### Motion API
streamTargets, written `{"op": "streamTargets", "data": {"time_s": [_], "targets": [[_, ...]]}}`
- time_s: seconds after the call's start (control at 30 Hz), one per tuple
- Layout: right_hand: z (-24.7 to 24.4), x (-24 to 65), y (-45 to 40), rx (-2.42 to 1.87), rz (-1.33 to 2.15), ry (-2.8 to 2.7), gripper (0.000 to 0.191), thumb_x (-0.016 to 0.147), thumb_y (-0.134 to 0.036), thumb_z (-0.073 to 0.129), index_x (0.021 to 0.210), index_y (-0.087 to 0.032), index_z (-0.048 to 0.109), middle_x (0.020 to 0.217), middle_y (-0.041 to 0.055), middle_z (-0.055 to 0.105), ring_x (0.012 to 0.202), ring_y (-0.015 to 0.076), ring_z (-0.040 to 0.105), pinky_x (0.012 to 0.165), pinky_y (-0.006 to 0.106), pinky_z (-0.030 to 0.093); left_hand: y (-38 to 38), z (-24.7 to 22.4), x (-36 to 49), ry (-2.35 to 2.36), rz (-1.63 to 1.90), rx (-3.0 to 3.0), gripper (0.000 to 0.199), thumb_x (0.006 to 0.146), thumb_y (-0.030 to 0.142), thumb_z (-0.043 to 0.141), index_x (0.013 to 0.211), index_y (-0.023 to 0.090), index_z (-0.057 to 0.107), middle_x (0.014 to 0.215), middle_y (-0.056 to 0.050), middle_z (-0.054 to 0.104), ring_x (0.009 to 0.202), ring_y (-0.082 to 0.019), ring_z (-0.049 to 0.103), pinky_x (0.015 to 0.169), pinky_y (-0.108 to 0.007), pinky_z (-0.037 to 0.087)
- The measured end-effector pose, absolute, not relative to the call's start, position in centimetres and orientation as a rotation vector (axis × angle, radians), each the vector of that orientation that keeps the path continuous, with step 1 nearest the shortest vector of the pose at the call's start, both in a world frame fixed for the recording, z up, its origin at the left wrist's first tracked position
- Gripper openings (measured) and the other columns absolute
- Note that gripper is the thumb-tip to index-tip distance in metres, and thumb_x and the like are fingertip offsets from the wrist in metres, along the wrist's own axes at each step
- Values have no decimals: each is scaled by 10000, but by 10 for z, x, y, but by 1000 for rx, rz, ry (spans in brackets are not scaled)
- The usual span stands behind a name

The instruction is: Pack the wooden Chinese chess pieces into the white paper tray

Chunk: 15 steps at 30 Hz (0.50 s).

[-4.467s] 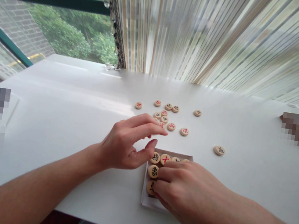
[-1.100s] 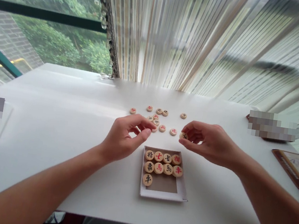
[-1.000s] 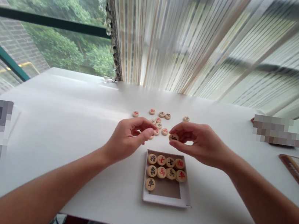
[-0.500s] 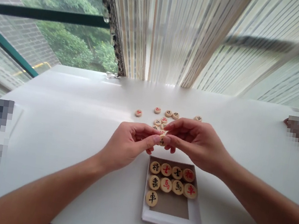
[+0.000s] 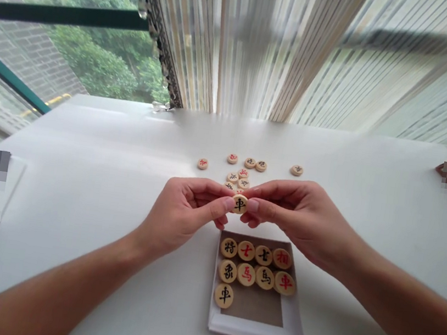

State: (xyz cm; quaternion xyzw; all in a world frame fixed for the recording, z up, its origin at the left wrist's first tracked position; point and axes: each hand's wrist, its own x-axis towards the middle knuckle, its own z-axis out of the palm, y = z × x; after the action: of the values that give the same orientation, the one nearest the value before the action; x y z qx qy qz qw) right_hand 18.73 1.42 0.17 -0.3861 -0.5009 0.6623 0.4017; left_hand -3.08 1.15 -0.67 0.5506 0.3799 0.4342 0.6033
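Between the fingertips of both hands is a round wooden Chinese chess piece (image 5: 239, 204) with a black character facing me. My left hand (image 5: 190, 213) pinches its left edge and my right hand (image 5: 295, 216) pinches its right edge. Just below them lies a shallow white box (image 5: 250, 331) with a grey-brown bottom. Two full rows of pieces fill its far part, in red and black, and one black-lettered piece (image 5: 224, 295) lies at the left of the third row. Loose pieces (image 5: 232, 177) lie beyond my hands, a few partly hidden by the fingers.
One red-lettered piece (image 5: 203, 163) lies apart to the left, and a black-lettered one (image 5: 297, 170) to the right. Blurred-out objects lie at the left and right sides of the white table (image 5: 95, 160). A striped curtain (image 5: 249, 43) and a window stand behind it.
The held piece now shows its whole black character, where the fingers covered part of it before. My right fingers have shifted to its edge. The view has moved slightly.
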Motion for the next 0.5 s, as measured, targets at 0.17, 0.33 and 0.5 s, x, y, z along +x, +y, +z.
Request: {"op": "streamTargets", "data": {"time_s": [0.17, 0.33, 0.5], "targets": [[4, 185, 11, -1008, 1705, -1202, 260, 664, -299, 1018, 863, -212, 876, 778, 50, 813, 708, 177, 760, 718, 301, 660, 11, -5, -30, 859, 1022, 1272, 179, 799, 179, 920, 972, 178, 872, 806, -41, 829, 648, -125, 728, 637, -200, 640], [3, 187, 9, -992, 1692, -1223, 230, 699, -268, 1001, 883, -218, 871, 796, 41, 814, 746, 169, 760, 741, 283, 649, 10, -3, -30, 822, 1032, 1251, 174, 792, 174, 929, 954, 162, 867, 842, -64, 846, 690, -140, 767, 654, -197, 647], [2, 187, 8, -988, 1653, -1272, 215, 712, -260, 994, 881, -229, 866, 801, 32, 808, 790, 171, 751, 765, 282, 639, 7, -3, -30, 831, 1032, 1253, 132, 811, 179, 916, 930, 169, 860, 869, -63, 853, 786, -168, 813, 719, -208, 666]]}}
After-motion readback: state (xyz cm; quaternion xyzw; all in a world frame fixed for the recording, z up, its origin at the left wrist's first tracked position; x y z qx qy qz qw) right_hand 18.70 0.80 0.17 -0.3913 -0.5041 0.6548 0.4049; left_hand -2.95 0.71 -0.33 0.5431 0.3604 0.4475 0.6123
